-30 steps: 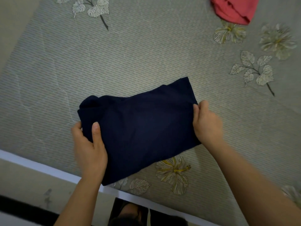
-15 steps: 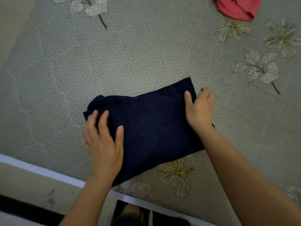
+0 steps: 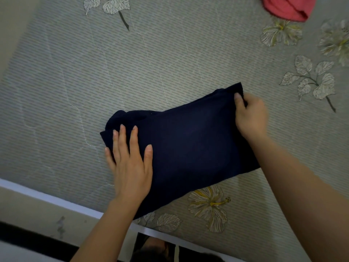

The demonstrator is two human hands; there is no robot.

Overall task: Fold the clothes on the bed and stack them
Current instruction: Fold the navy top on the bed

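1. Left hand (image 3: 130,163) is lying flat on the left end of the navy garment (image 3: 188,148), fingers straight and slightly spread, grasping nothing. It is pressing the cloth down onto the bed (image 3: 94,72).
2. The navy garment is lying folded in a rough rectangle close to the bed's near edge, slanting up toward the right. Its left end is looking bunched and lumpy. Judgement: the flat palm should be sweeping outward over that lump before any further fold, or the bulge gets locked in.
3. Right hand (image 3: 251,118) is grasping the garment's far right corner, thumb on top and fingers curled under the edge. Judgement: a light pull away from the left hand is taking out the slack. Too hard a pull risks sliding the layers out of line.
4. A red garment (image 3: 287,8) is lying at the top right, well apart and partly cut off. I cannot tell whether it is folded.
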